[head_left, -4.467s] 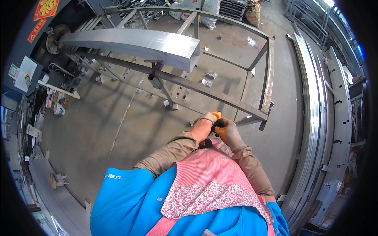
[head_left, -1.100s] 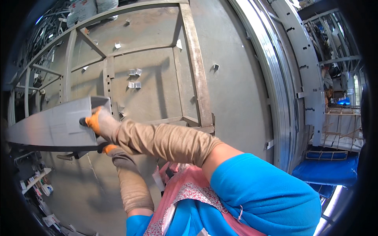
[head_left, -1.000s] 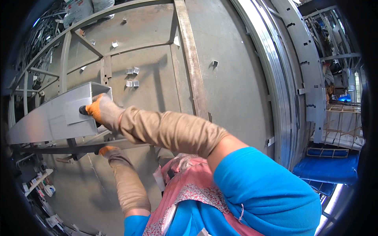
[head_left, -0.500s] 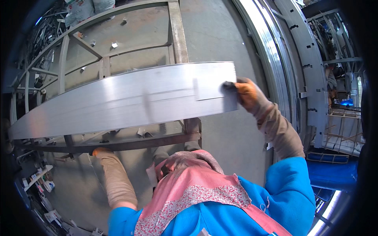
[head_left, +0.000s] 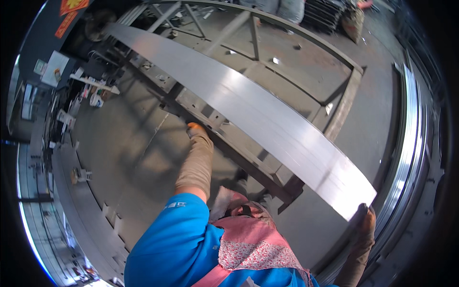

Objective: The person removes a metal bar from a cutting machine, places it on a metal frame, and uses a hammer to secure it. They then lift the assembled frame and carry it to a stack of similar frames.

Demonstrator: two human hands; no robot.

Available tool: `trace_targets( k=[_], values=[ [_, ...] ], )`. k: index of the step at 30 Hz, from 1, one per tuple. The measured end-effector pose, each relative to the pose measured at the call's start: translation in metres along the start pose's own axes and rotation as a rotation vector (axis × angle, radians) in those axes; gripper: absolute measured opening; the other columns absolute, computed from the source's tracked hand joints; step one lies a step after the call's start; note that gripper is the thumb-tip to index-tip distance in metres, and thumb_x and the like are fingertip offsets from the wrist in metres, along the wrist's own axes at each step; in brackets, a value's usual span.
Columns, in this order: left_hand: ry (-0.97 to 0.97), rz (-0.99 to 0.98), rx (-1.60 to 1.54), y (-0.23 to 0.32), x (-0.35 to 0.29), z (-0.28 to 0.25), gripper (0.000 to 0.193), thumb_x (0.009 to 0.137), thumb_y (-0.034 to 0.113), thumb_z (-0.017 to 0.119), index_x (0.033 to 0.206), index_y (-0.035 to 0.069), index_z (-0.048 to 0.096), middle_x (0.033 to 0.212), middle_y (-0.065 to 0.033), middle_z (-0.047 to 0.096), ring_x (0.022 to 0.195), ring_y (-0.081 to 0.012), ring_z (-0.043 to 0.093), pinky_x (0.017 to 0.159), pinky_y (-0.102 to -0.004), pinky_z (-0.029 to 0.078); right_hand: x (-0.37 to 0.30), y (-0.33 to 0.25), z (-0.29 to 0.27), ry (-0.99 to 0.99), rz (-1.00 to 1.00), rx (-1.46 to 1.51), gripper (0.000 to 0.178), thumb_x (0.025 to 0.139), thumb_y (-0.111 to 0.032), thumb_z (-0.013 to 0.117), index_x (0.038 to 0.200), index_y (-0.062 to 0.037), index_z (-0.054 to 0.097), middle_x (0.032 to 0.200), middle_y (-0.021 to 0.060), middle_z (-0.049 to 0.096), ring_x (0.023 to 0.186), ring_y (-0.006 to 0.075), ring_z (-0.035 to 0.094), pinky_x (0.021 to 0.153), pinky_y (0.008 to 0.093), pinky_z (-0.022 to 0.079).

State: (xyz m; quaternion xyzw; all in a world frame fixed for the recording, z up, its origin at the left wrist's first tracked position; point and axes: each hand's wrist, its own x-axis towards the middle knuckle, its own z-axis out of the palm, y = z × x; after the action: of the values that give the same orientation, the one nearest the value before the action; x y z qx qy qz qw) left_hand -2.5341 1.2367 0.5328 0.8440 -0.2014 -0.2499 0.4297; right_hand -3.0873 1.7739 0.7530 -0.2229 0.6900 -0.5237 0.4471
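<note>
A long, shiny grey steel panel (head_left: 248,105) runs from the upper left to the lower right, above a metal frame (head_left: 344,100) on the floor. My right hand (head_left: 366,221), in an orange glove, grips the panel's near end at the lower right. My left hand (head_left: 196,130), also gloved, reaches out to the panel's lower edge near its middle; whether it grips the panel or only touches it is hidden. Both arms wear tan sleeves.
Long steel profiles (head_left: 411,143) lie stacked along the right side. A workbench with small items (head_left: 91,86) stands at the left, and a curved rail (head_left: 76,191) runs down the lower left. Grey concrete floor lies between bench and frame.
The panel has swung round and now lies diagonally. My right hand, still on its end, has come down to the lower right. My left hand has gone up to the panel's lower edge.
</note>
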Motion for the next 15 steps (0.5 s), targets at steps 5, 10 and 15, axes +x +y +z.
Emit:
trace_targets(
  k=[5,10,15],
  values=[
    [0.286,0.393,0.143,0.052,0.037,-0.026,0.095,0.071,0.026,0.09,0.148,-0.002,0.041,0.142,-0.0239,0.053,0.129,-0.0428,0.054,0.106,-0.0475,0.049,-0.005,-0.005,-0.018,0.036,0.089,-0.547,0.04,0.111,-0.031,0.044,0.077,-0.0102,0.053,0.071,-0.0022,0.05,0.062,0.0103,0.05,0.055,0.0307,0.041],
    [0.267,0.79,0.24,0.089,0.149,-0.008,0.074,0.079,0.031,0.084,0.138,0.0,0.052,0.129,-0.0195,0.06,0.12,-0.0388,0.058,0.102,-0.045,0.049,0.009,0.031,-0.056,0.017,0.159,-0.271,0.028,0.106,-0.031,0.054,0.088,-0.0111,0.058,0.074,-0.002,0.053,0.062,0.0125,0.054,0.055,0.0287,0.045],
    [-0.437,-0.007,-1.38,0.121,0.203,0.008,0.019,0.101,0.017,0.058,0.113,0.003,0.06,0.101,-0.0068,0.061,0.094,-0.0217,0.06,0.089,-0.0337,0.051,0.009,0.046,-0.083,0.039,0.343,0.101,0.027,0.099,-0.037,0.064,0.09,-0.0118,0.061,0.075,-0.0016,0.056,0.061,0.0137,0.057,0.05,0.0296,0.044]
  ],
)
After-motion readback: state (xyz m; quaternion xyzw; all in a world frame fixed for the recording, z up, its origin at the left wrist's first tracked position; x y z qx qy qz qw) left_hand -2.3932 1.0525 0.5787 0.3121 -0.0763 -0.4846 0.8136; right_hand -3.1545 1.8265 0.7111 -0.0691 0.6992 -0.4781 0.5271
